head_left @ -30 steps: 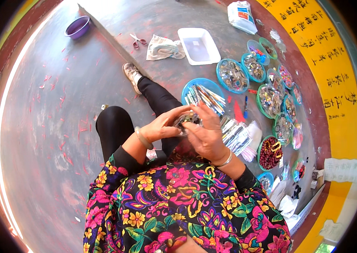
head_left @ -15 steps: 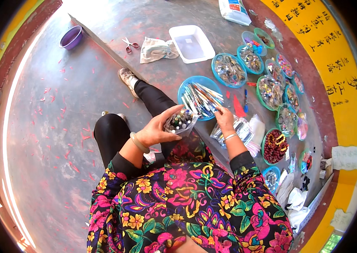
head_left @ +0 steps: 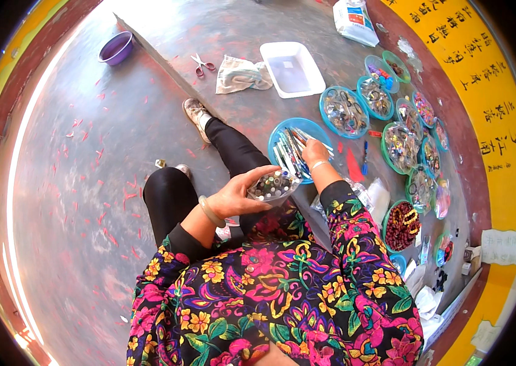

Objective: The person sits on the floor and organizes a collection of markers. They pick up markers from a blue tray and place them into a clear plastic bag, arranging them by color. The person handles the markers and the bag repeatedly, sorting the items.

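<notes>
My left hand [head_left: 234,195] is wrapped around a clear plastic bag [head_left: 274,188] packed with upright pens, their round ends facing me. It is held above my lap, near the basket's front edge. My right hand [head_left: 314,154] reaches into a round blue basket [head_left: 275,135] just ahead. Its bent fingers close on pens there, though the fingertips are partly hidden. Many slim pens [head_left: 288,154], mostly white and blue, lie loose in this basket. Clear packages [head_left: 358,192] lie beside my right forearm, partly covered by it.
To the right stand several baskets of small goods, including one with dark red beads [head_left: 399,229]. A white tray [head_left: 316,85], a cloth [head_left: 236,76], scissors [head_left: 202,64] and a purple basin [head_left: 115,50] lie farther off. A blue pen [head_left: 365,158] rests on the floor.
My right hand has moved from the basket's right edge inward over the pens. The left hand still holds the bag, now tilted slightly differently. The whole view has shifted a little.
</notes>
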`<state>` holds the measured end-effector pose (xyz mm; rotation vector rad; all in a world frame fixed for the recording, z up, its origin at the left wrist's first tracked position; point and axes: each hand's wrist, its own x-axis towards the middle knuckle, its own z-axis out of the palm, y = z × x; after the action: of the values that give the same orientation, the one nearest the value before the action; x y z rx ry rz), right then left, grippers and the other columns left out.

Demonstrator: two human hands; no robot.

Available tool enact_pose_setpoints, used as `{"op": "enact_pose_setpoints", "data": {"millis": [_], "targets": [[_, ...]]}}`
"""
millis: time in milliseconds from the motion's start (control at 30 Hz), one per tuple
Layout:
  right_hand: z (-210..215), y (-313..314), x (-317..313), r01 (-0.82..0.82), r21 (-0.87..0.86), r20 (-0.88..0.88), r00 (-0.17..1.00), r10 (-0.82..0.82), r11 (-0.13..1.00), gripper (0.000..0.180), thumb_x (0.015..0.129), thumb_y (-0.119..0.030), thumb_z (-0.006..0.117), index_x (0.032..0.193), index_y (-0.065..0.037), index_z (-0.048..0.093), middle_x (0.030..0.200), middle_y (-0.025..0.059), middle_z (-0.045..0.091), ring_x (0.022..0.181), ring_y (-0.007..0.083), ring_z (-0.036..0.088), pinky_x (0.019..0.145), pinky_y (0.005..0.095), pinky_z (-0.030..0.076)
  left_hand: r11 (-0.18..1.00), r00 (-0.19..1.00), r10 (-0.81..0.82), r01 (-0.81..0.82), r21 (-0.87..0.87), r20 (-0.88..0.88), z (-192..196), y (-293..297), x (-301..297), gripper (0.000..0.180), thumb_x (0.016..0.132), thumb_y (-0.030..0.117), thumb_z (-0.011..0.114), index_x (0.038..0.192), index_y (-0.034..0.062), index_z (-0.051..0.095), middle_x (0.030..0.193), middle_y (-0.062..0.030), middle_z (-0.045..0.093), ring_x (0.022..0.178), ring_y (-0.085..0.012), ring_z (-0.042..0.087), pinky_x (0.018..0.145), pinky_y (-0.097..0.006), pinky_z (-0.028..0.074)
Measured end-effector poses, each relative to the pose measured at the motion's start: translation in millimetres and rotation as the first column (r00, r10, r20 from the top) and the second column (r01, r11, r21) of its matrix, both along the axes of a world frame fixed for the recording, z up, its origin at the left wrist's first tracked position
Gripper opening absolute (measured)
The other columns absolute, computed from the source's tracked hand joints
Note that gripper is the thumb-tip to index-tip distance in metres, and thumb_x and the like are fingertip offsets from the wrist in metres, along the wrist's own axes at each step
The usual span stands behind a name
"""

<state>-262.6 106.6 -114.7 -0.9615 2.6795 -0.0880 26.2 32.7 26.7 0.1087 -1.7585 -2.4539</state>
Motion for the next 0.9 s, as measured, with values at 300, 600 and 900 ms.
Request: {"op": "enact_pose_setpoints", "data": {"millis": [300, 600, 900], "targets": [[4, 3, -9, 0.021, 0.035, 0.090, 0.996, -0.024, 0.999, 0.028, 0.082, -0.021, 0.060, 0.101, -0.002, 0.068, 0.101, 0.0219, 0.066, 0.099, 0.0354, 0.063, 0.084, 0.0409, 0.049, 1.000, 1.000, 0.005, -0.005, -0.012, -0.012, -2, -1, 1, 0.077, 0.073, -0.004, 0.072, 0.140, -0.0001, 0.036, 0.134, -0.0095, 0.049, 0.125, -0.0169, 0.044, 0.106, -0.031, 0.033], [57, 81, 8, 0.345, -0.357, 0.647, 0.762, -0.037, 0.868, 0.038, 0.081, -0.014, 0.062, 0.116, -0.003, 0.051, 0.078, 0.0110, 0.065, 0.073, 0.0204, 0.067, 0.066, 0.0290, 0.055, 0.998, 0.998, -0.003, -0.001, -0.059, -0.058, -7, 1, 3, 0.076, 0.074, -0.004, 0.072, 0.140, 0.0010, 0.036, 0.135, -0.0085, 0.048, 0.123, -0.0153, 0.044, 0.106, -0.030, 0.033], [144, 118, 68, 0.447, -0.728, 0.651, 0.690, 0.318, 0.520, 0.021, 0.096, -0.016, 0.055, 0.111, -0.002, 0.059, 0.099, 0.0097, 0.065, 0.082, 0.0149, 0.064, 0.066, 0.0220, 0.051, 0.985, 0.996, -0.004, -0.012, -0.174, -0.093, -11, 3, 5, 0.074, 0.076, 0.000, 0.072, 0.141, 0.0021, 0.036, 0.131, -0.0069, 0.050, 0.118, -0.0129, 0.046, 0.102, -0.029, 0.036]]}}
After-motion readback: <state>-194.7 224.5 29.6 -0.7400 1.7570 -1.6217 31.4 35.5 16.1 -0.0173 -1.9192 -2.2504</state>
